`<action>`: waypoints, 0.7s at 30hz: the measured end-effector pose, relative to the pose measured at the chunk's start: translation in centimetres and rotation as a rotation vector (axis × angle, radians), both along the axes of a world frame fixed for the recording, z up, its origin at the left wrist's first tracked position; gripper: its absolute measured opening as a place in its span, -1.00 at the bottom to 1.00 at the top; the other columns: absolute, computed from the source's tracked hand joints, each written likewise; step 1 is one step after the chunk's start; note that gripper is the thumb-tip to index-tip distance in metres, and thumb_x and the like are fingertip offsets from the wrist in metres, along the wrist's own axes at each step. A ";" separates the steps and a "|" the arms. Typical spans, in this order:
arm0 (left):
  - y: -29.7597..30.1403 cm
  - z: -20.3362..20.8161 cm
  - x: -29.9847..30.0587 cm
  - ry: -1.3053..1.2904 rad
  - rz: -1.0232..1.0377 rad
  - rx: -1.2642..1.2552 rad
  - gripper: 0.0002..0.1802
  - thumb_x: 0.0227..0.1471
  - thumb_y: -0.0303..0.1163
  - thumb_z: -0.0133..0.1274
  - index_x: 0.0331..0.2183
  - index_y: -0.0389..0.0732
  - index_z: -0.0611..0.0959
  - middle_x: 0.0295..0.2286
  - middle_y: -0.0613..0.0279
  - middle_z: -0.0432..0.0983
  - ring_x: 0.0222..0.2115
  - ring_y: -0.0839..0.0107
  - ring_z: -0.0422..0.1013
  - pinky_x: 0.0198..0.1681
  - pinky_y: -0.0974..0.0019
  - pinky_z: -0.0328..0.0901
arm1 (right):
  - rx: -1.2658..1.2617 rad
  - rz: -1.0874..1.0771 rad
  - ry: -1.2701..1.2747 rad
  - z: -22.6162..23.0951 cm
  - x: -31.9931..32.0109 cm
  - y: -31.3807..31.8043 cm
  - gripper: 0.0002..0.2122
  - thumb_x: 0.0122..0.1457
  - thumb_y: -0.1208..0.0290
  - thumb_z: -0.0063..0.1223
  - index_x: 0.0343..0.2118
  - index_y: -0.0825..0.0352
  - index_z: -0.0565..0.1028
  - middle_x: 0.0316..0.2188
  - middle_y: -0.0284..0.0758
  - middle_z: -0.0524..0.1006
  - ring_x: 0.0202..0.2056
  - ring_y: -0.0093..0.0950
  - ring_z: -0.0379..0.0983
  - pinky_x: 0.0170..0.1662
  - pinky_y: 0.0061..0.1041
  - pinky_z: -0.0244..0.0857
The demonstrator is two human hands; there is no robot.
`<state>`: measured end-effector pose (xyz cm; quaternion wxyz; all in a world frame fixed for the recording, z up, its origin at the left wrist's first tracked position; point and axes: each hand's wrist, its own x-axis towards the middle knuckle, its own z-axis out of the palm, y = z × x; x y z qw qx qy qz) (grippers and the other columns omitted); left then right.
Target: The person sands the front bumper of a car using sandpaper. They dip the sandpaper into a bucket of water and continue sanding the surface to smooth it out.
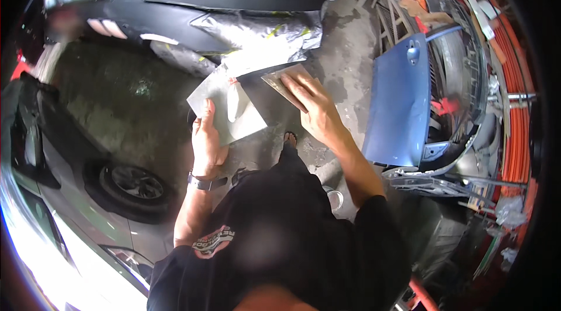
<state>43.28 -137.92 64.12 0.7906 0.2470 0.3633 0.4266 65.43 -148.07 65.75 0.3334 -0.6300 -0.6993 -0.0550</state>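
My left hand [205, 143], with a dark watch on its wrist, grips a flat pale mixing board [248, 119] by its near left edge, thumb on top. On the board lies an elongated dab of white paste [234, 103], with a small reddish streak [232, 81] at its far end. My right hand [318, 108] is closed round a wide, flat spreader [276, 81], fingers pressed along its face. The spreader is held just right of the board, apart from the paste.
Ahead stands a dark car [193, 25] partly masked with silvery sheeting [257, 36]. Another car [76, 153] fills the left side. To the right, a blue car door [400, 101] leans among loose body parts. A round container [335, 199] sits near my legs.
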 end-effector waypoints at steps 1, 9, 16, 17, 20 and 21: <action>0.2 -1.1 1.1 0.117 -0.005 0.021 -0.64 0.22 -0.08 0.07 -0.26 -0.22 0.62 -0.39 0.35 0.54 -0.44 0.55 0.43 -0.40 0.37 0.36 | 0.021 -0.062 0.064 0.6 0.3 -0.5 -0.58 0.07 0.52 0.05 0.05 0.34 0.46 -0.11 -0.18 0.44 -0.01 -0.18 0.39 -0.03 -0.26 0.30; 0.1 -3.1 16.0 0.508 -0.205 0.236 -0.56 0.28 -0.03 -0.02 -0.25 -0.27 0.59 -0.44 0.35 0.46 -0.44 0.62 0.32 -0.45 0.46 0.22 | -0.007 -0.206 -0.192 1.4 11.0 -3.4 -0.51 0.00 0.52 0.07 0.08 0.36 0.43 0.07 -0.09 0.38 0.10 -0.11 0.29 0.04 0.02 0.16; -0.2 -1.7 31.8 0.478 -0.419 0.326 -0.48 0.29 -0.13 -0.04 0.04 -0.41 0.50 -0.10 0.17 0.50 -0.17 0.51 0.38 -0.14 0.38 0.29 | -0.101 -0.311 -0.379 3.0 25.1 -5.1 -0.56 0.11 0.40 -0.03 0.10 0.26 0.45 0.13 -0.09 0.35 0.17 0.01 0.22 0.16 0.28 0.01; -0.2 -2.1 33.9 0.483 -0.461 0.305 -0.47 0.30 -0.15 -0.05 0.07 -0.42 0.47 -0.05 0.14 0.49 -0.14 0.49 0.39 -0.11 0.36 0.29 | -0.150 -0.274 -0.374 2.7 26.5 -5.4 -0.56 0.10 0.44 -0.02 0.10 0.28 0.45 0.12 -0.09 0.36 0.16 -0.02 0.25 0.17 0.24 0.02; 0.4 -1.3 39.6 0.380 -0.518 0.464 -0.53 0.31 -0.13 -0.08 -0.03 -0.38 0.54 -0.19 0.18 0.53 -0.27 0.51 0.42 -0.25 0.36 0.35 | -0.194 -0.174 -0.219 3.4 31.9 -4.8 -0.52 0.04 0.58 -0.03 0.11 0.32 0.44 0.13 -0.11 0.37 0.14 -0.10 0.31 0.21 0.09 0.04; 0.8 -1.0 41.1 0.337 -0.523 0.470 -0.54 0.32 -0.12 -0.09 -0.06 -0.36 0.56 -0.24 0.20 0.54 -0.31 0.52 0.43 -0.30 0.36 0.37 | -0.204 -0.140 -0.023 3.7 34.0 -4.9 -0.49 0.02 0.64 -0.04 0.12 0.34 0.42 0.14 -0.11 0.37 0.14 -0.13 0.32 0.23 0.01 0.06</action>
